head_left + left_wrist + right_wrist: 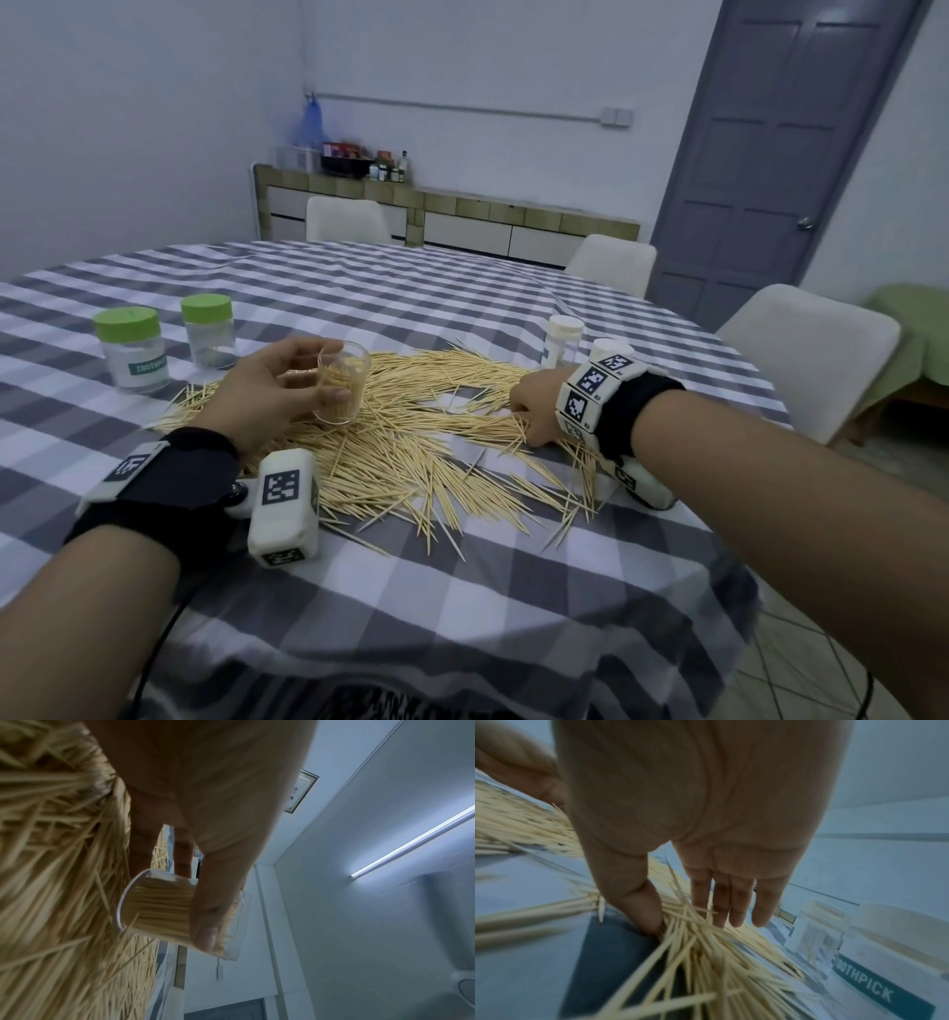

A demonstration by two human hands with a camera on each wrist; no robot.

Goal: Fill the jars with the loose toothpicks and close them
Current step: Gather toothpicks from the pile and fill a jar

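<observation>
open clear jar (pixel 343 383), lidless and tilted, already packed with upright toothpicks, held above the near-left part of the heap; the left hand (pixel 272 393) curls thumb and fingers round its wall, as the left wrist view confirms. loose toothpicks (pixel 411 437) lie in a broad pile across the checked tablecloth (pixel 462 591), so most of the gathering appears still to be done. the right hand (pixel 534 406) rests on the pile's right edge, thumb and fingers spread and extended, raking sticks together without a firm pinch. two green-lidded jars (pixel 126 349) stand capped at far left, looking nearly empty through their walls. two white-lidded jars (pixel 564 342) stand just behind the right wrist; their contents cannot be told. judgement: one jar is nearly full but uncapped, its lid not seen; the others seem to await filling.
</observation>
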